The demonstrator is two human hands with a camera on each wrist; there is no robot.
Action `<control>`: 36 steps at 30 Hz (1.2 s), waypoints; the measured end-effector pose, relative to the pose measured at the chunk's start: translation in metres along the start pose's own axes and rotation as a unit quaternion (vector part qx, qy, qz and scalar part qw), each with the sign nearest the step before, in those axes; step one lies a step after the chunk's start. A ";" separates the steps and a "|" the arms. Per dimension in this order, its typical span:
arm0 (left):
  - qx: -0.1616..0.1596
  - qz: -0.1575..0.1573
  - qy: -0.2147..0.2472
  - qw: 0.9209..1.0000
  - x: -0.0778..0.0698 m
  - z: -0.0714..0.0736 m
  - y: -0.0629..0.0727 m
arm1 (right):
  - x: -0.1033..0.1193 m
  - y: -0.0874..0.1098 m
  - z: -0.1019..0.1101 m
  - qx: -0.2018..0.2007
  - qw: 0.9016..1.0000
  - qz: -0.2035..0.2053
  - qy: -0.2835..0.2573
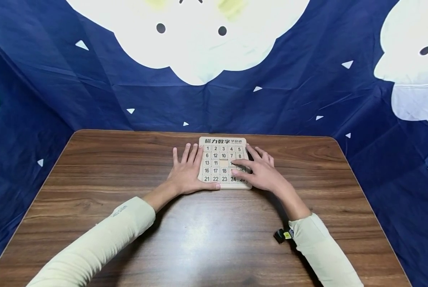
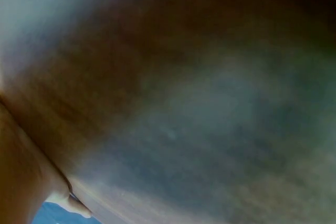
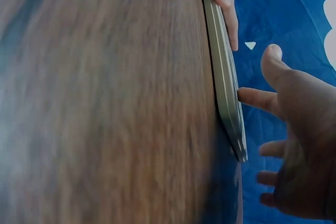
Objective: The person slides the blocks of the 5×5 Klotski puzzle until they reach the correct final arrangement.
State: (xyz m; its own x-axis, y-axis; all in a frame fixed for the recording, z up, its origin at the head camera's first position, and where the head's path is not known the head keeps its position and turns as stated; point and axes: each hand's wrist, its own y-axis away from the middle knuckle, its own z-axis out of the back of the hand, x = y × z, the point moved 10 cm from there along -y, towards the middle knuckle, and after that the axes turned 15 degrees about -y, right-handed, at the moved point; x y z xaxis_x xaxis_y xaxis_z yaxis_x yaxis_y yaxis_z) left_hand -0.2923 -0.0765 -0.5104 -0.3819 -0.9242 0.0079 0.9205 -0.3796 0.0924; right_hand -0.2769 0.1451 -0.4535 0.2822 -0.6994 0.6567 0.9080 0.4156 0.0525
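Observation:
A light wooden sliding number puzzle (image 1: 222, 141) lies flat near the table's far edge, with rows of numbered tiles. One bare slot (image 1: 223, 163) shows in its third row. My left hand (image 1: 186, 171) has its fingers spread along the board's left side, and the thumb lies along the near edge. Over the right side reaches my right hand (image 1: 264, 169), its index fingertip on a tile just right of the slot, hiding several numbers. In the right wrist view, the puzzle board (image 3: 226, 77) appears edge-on, and the right index finger (image 3: 260, 100) touches its top face.
The brown wood-grain table (image 1: 199, 239) has rounded far corners. A dark blue cloth (image 1: 102, 95) with white cloud shapes hangs behind and at both sides. A small black device (image 1: 279, 236) sits at the right wrist. The left wrist view is mostly blurred tabletop.

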 end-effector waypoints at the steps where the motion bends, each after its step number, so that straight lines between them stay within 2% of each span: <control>1: 0.001 0.001 0.000 1.000 0.000 0.000 0.001 | 0.002 -0.002 -0.001 -0.002 1.000 0.004 -0.001; 4: 0.004 0.002 -0.002 1.000 0.001 -0.001 0.001 | 0.008 -0.008 -0.006 -0.004 1.000 0.015 0.000; 9: 0.002 0.001 -0.001 1.000 0.000 0.000 0.002 | 0.014 -0.018 -0.014 0.009 1.000 0.006 0.020; 12: 0.001 -0.001 -0.001 1.000 -0.001 0.001 0.002 | 0.014 -0.016 -0.015 0.015 1.000 -0.002 0.021; 19: -0.003 -0.006 -0.002 1.000 -0.002 0.006 0.003 | 0.025 -0.005 -0.013 0.015 0.999 0.026 0.030; 27: 0.003 0.000 0.000 1.000 0.001 0.003 0.003 | 0.034 -0.019 -0.017 0.004 0.999 0.034 0.022; 31: -0.003 -0.002 0.003 1.000 0.001 0.003 0.003 | 0.030 -0.026 -0.013 -0.014 1.000 0.017 0.018; 36: -0.002 -0.002 0.001 1.000 0.001 0.001 0.002 | 0.021 -0.025 -0.005 -0.034 0.999 -0.012 0.035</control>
State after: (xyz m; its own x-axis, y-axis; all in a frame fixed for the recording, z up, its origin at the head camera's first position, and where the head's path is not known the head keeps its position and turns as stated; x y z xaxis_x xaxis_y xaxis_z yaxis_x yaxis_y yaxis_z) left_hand -0.2908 -0.0779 -0.5092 -0.3862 -0.9224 0.0062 0.9191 -0.3842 0.0878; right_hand -0.2918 0.1172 -0.4451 0.2798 -0.7488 0.6008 0.9326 0.3605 0.0150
